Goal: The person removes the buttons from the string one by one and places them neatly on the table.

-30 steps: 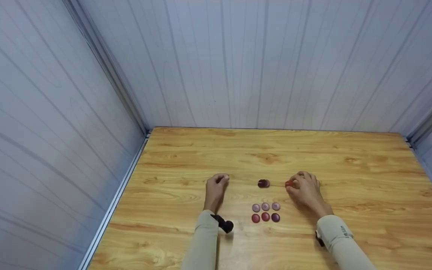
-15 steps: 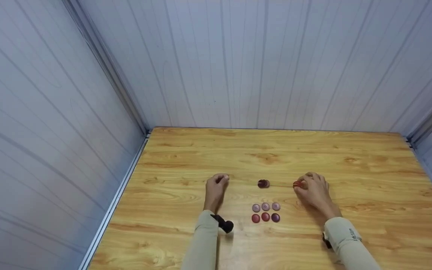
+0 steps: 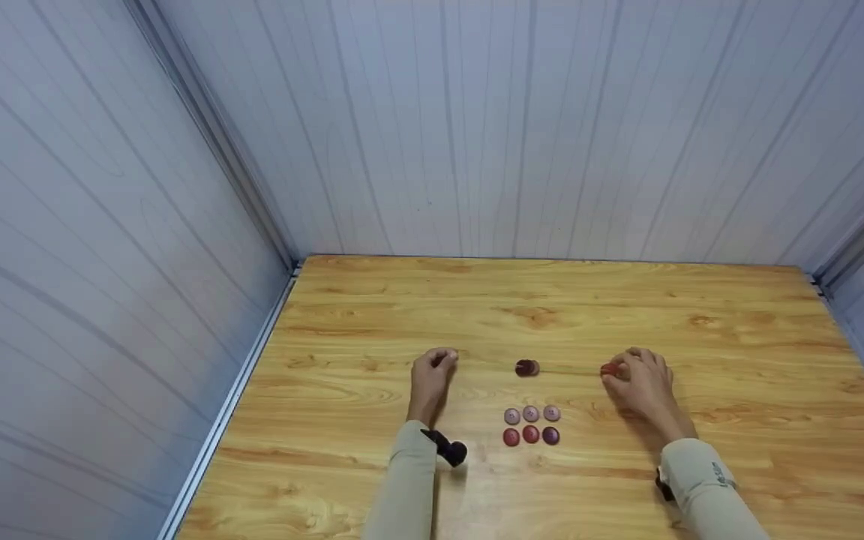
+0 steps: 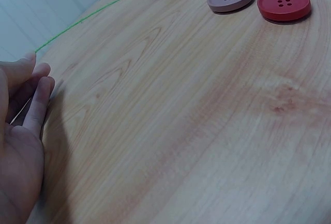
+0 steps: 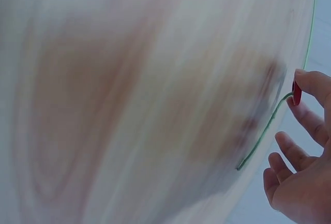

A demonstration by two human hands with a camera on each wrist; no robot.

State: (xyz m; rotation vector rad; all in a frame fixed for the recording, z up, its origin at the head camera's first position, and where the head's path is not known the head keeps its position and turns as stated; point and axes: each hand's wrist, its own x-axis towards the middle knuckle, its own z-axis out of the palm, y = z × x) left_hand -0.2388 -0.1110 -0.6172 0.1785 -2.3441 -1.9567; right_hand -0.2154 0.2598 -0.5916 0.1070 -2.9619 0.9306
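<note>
My left hand [image 3: 430, 382] pinches one end of a thin green string [image 4: 95, 14] between thumb and fingers. The string runs taut to a small bunch of dark purple and mauve buttons [image 3: 527, 367] threaded on it, standing on edge on the table. On the other side my right hand [image 3: 643, 388] pinches a red button [image 5: 297, 92] between thumb and index finger, its other fingers spread loosely. In the right wrist view, string leads from the bunch to this button, and a loose green tail [image 5: 264, 132] hangs beyond it.
Nearer the body, two short rows of buttons lie flat on the wooden table [image 3: 372, 315]: mauve buttons [image 3: 531, 414] behind, two red buttons [image 3: 511, 437] and a purple button [image 3: 550, 436] in front. Pale panels [image 3: 477, 150] wall the table's back and sides.
My right hand has slid to the right with the red button, farther from the threaded bunch. My left hand and the loose buttons have stayed put.
</note>
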